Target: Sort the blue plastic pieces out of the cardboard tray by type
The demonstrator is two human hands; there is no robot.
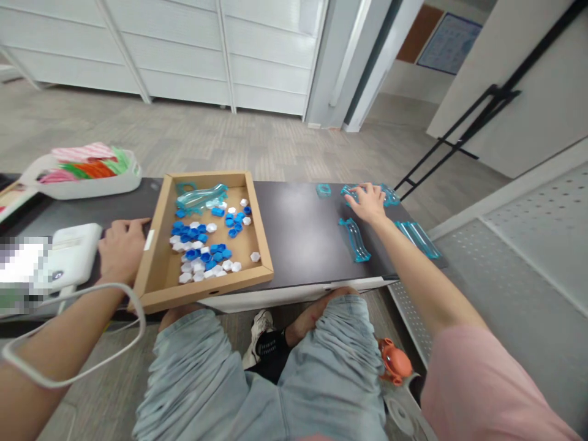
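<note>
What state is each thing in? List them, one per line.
Cardboard tray: open-topped, partly filled.
Blue and white hexagonal pieces: loose in the tray.
White basket: open-topped, filled.
Wavy teal piece: lying down, untouched.
Right hand: at another teal piece, grip unclear.
Left hand: beside the tray, contact unclear.
</note>
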